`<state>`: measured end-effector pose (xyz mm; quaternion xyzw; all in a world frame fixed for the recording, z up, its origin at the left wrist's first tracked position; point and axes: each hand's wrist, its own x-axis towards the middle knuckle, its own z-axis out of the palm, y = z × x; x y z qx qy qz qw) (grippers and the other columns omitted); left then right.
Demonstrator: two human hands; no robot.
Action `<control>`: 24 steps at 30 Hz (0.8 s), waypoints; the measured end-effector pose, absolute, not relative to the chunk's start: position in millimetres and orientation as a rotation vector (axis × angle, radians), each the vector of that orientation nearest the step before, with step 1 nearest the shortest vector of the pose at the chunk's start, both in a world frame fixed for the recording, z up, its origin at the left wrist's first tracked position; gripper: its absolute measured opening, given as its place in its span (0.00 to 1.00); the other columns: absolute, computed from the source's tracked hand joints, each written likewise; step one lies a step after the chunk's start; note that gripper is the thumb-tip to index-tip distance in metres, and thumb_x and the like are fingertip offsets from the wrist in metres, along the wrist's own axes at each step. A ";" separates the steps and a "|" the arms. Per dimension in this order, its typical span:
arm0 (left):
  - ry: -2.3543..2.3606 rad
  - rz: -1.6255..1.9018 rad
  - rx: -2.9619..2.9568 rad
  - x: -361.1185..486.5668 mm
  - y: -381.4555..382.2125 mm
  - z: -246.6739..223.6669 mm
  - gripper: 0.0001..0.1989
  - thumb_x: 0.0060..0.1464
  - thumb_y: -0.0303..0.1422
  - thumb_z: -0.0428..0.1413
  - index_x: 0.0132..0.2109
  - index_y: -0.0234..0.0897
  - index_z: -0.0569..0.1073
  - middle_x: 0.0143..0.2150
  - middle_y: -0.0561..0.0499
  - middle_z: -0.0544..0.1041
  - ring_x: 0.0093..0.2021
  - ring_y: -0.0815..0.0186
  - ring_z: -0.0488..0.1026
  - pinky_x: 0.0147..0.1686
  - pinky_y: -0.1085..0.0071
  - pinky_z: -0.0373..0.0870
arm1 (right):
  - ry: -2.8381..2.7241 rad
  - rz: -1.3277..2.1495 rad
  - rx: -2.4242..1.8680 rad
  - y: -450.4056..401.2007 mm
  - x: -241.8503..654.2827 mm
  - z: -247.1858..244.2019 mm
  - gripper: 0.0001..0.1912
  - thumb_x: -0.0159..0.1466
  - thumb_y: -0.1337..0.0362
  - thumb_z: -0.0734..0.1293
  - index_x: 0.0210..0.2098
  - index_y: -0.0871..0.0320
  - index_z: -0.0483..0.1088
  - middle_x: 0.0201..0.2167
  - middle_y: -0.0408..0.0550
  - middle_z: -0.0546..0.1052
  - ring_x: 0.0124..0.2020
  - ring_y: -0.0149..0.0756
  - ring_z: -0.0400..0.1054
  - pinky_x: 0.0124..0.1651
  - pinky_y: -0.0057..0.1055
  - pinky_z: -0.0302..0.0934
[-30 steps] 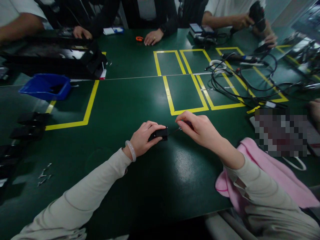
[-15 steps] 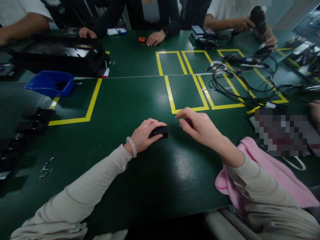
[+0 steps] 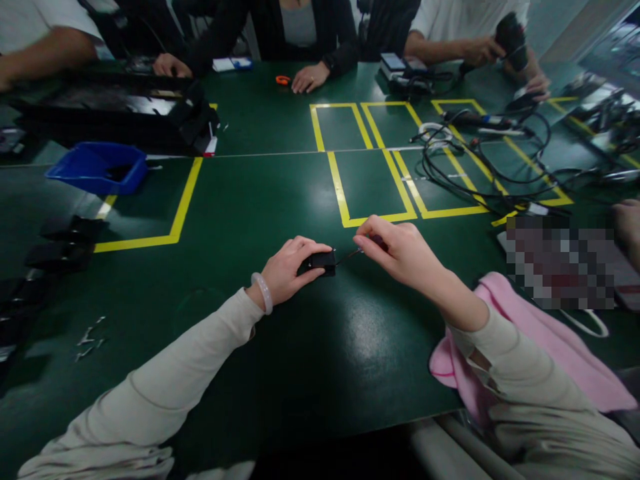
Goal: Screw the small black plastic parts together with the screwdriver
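My left hand (image 3: pixel 290 270) grips a small black block-shaped part (image 3: pixel 323 262) between thumb and fingers, on or just above the green table. To its right, my right hand (image 3: pixel 393 247) is closed around the dark handle of a screwdriver (image 3: pixel 356 251). The tool's thin shaft points left, and its tip meets or nearly meets the right end of the black part. Most of the handle is hidden in my palm. Several small screws (image 3: pixel 89 340) lie on the table to the left of my left sleeve.
A blue bin (image 3: pixel 100 168) and a row of black parts (image 3: pixel 60 250) are on the left, behind them a long black housing (image 3: pixel 115 113). Tangled cables (image 3: pixel 480 167) and a pink cloth (image 3: pixel 525 340) lie on the right. Co-workers sit opposite; one holds a dark power tool (image 3: pixel 513 43).
The fingers of my right hand have closed further around the screwdriver handle. My left hand and the black part stay in place. The view has shifted slightly.
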<state>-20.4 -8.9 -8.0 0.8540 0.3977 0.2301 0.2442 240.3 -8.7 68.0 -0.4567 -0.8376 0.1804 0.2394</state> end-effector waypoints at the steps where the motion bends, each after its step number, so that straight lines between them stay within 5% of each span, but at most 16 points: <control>1: 1.086 0.631 2.331 -20.4 -8.9 -8.1 0.19 0.67 0.40 0.55 0.61 0.42 0.72 0.54 0.44 0.74 0.55 0.55 0.71 0.58 0.54 0.69 | -2.303 0.492 -1.249 -9.3 240.3 68.2 0.10 0.72 0.58 0.61 0.38 0.56 0.70 0.24 0.42 0.71 0.23 0.31 0.61 0.31 0.29 0.49; 5: 1.084 0.646 2.330 -20.6 -9.3 -8.8 0.19 0.67 0.39 0.55 0.61 0.42 0.72 0.54 0.44 0.74 0.55 0.55 0.70 0.58 0.55 0.69 | -2.297 0.519 -1.221 -10.8 239.7 68.4 0.10 0.70 0.63 0.60 0.46 0.57 0.70 0.24 0.41 0.72 0.23 0.31 0.64 0.31 0.28 0.50; 11: 1.091 0.618 2.358 -21.1 -8.9 -10.0 0.20 0.68 0.40 0.54 0.63 0.45 0.73 0.54 0.45 0.72 0.54 0.56 0.71 0.56 0.56 0.69 | -2.310 0.481 -1.254 -10.4 240.3 69.3 0.12 0.72 0.58 0.60 0.40 0.58 0.71 0.25 0.43 0.73 0.23 0.31 0.62 0.31 0.29 0.50; 16: 1.107 0.576 2.397 -21.2 -8.9 -11.3 0.20 0.69 0.40 0.53 0.65 0.48 0.72 0.55 0.45 0.71 0.53 0.56 0.70 0.56 0.56 0.69 | -2.317 0.502 -1.236 -13.0 239.3 71.0 0.12 0.69 0.63 0.60 0.49 0.58 0.70 0.26 0.42 0.73 0.24 0.32 0.66 0.31 0.28 0.51; 21: 1.125 0.551 2.414 -21.0 -9.3 -11.1 0.21 0.69 0.40 0.52 0.66 0.48 0.72 0.56 0.44 0.70 0.53 0.56 0.69 0.55 0.55 0.69 | -2.345 0.471 -1.232 -13.0 238.5 71.3 0.12 0.72 0.58 0.60 0.40 0.58 0.72 0.25 0.44 0.74 0.24 0.32 0.65 0.32 0.28 0.51; 24: 1.126 0.551 2.412 -21.1 -8.7 -11.7 0.22 0.68 0.40 0.53 0.66 0.48 0.72 0.56 0.44 0.70 0.53 0.56 0.69 0.55 0.55 0.69 | -2.355 0.472 -1.236 -12.6 238.3 71.4 0.13 0.72 0.59 0.60 0.43 0.59 0.73 0.26 0.45 0.75 0.24 0.32 0.64 0.32 0.28 0.50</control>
